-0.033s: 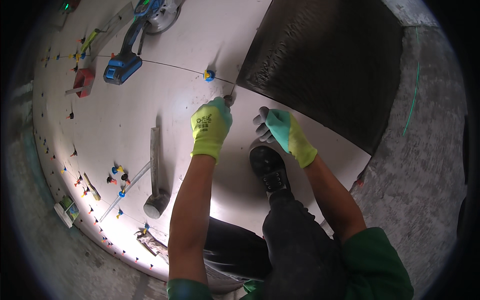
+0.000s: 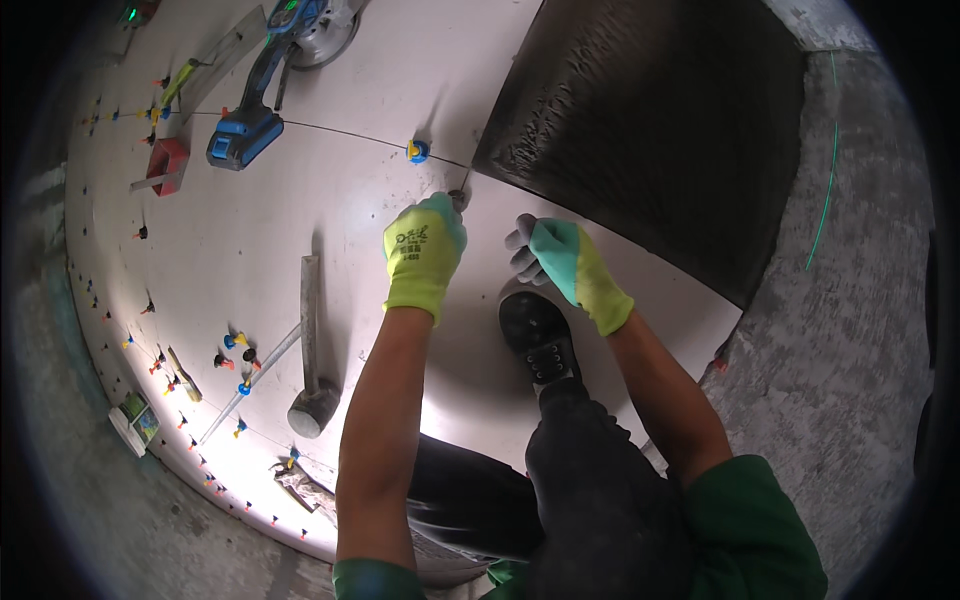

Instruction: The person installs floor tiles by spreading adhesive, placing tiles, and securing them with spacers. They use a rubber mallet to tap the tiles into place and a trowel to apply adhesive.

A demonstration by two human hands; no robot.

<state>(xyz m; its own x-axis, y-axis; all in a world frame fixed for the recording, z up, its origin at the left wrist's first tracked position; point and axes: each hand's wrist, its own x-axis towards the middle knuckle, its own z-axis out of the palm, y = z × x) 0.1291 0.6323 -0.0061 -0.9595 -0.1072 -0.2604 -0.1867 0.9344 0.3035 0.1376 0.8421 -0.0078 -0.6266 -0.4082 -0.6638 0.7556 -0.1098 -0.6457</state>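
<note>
My left hand (image 2: 425, 250), in a yellow-and-teal glove with grey fingertips, is closed at the seam between the pale floor tiles (image 2: 370, 215). It is beside the corner of a dark square patch (image 2: 650, 140) with a ridged surface. Whatever the left fingers grip, if anything, is hidden. My right hand (image 2: 570, 262), gloved alike, hovers just right of it with fingers loosely bent and slightly apart, nothing visible in them. Up the seam, a blue-and-yellow tile-leveling clip (image 2: 417, 151) is nearest the left hand. My black shoe (image 2: 535, 335) rests on the tile below the right hand.
A mallet (image 2: 312, 350) lies left of my left forearm. Further up are a blue battery-powered tool (image 2: 247, 130) with a round suction pad and a red block-shaped item (image 2: 167, 165). Several leveling clips dot the left seams. Rough grey concrete (image 2: 850, 330) borders the right side.
My left hand has turned and shifted very slightly to the right at the seam. The right hand and the things around stay where they were.
</note>
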